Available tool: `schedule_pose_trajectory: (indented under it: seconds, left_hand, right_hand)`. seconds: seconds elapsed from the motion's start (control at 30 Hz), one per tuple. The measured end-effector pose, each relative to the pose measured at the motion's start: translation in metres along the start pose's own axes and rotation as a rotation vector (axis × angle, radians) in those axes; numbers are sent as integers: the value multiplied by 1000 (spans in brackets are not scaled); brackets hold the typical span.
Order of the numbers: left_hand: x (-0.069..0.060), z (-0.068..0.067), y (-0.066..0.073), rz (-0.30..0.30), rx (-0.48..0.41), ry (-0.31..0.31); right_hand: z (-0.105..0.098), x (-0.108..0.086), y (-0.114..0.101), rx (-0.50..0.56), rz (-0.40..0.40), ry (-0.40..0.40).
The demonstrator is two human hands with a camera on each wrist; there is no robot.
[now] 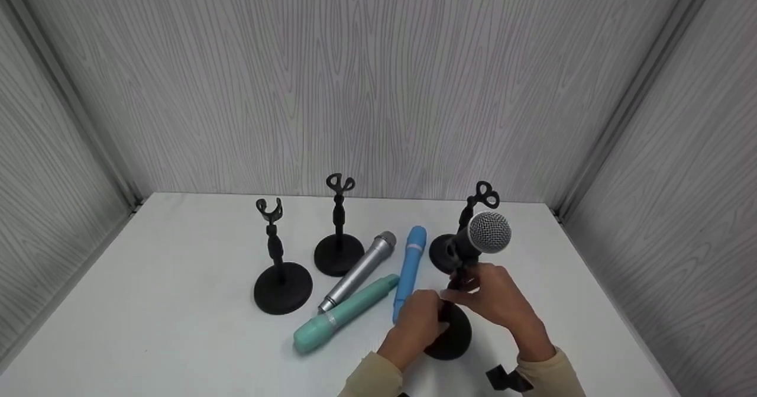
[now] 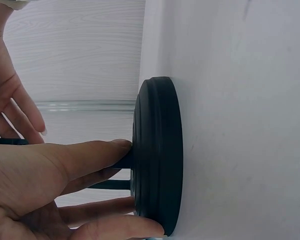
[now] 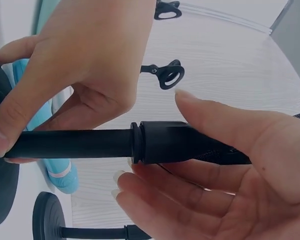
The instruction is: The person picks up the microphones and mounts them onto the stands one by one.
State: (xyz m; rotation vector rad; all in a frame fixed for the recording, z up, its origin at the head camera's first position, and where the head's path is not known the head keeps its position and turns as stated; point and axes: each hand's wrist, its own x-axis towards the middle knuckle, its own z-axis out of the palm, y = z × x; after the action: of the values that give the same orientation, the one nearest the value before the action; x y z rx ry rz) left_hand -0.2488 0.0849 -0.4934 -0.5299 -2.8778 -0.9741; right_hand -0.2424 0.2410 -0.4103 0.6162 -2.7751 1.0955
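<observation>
A black desktop microphone stand [image 1: 452, 339] stands upright near the front right of the white table, and a black microphone with a silver mesh head [image 1: 489, 232] sits at its top. My left hand [image 1: 416, 328] pinches the bottom of the pole, with other fingers on the round base [image 2: 159, 160]. Higher up, my right hand [image 1: 495, 297] is around the pole's joint [image 3: 162, 142]. Its fingers lie loosely behind the joint while the thumb stands apart from it, in the right wrist view. The microphone's clip is partly hidden.
Left of my hands lie a blue microphone [image 1: 411, 267], a silver microphone [image 1: 359, 271] and a green microphone [image 1: 346, 314]. Other black stands are at the left [image 1: 282, 289], the back middle [image 1: 339, 255] and behind the held stand [image 1: 440, 254]. Grey wood-grain panels [image 1: 355, 89] enclose the table.
</observation>
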Motion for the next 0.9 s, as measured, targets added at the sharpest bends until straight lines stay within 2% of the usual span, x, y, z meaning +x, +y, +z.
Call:
schedule_pose_trajectory:
  seconds: [0.23, 0.57, 0.73, 0.9]
  left_hand:
    - [0, -1, 1, 2, -11, 0]
    - [0, -2, 2, -13, -46, -8]
    - [0, -3, 3, -21, -43, -18]
    - [0, -3, 3, -24, -38, -19]
  right_hand:
    - [-2, 0, 0, 1, 25, 7]
    - [-4, -1, 1, 108, 30, -96]
    - [-5, -1, 3, 126, 13, -137]
    - [-4, -1, 0, 84, 13, -100]
